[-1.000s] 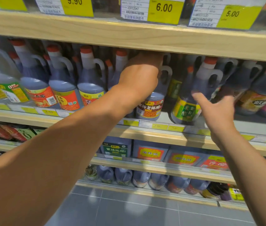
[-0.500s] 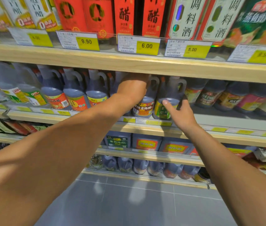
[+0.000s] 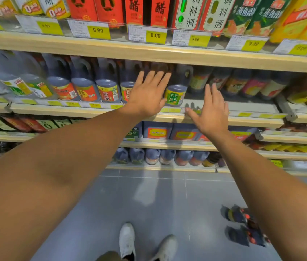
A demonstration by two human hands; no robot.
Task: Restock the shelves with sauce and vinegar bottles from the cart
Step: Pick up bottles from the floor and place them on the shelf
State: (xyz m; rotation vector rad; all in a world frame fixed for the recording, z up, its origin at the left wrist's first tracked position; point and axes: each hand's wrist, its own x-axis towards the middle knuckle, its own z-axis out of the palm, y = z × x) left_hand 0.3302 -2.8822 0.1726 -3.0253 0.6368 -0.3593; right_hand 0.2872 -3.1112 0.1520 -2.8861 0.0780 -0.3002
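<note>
left hand (image 3: 147, 95): fingers straight and spread, holding nothing, in front of the dark vinegar jugs (image 3: 107, 87) on the middle shelf (image 3: 54, 110). right hand (image 3: 212, 112): flat, fingers straight, holding nothing, at the shelf edge. green-labelled jug (image 3: 175, 94) stands on the shelf between both hands.

Dark vinegar jugs (image 3: 107, 87) are standing upright in a row on the middle shelf (image 3: 54, 110), orange and yellow labels facing out. Green-labelled jug (image 3: 175, 93) is sitting at the row's right end, near the shelf front edge.
</note>
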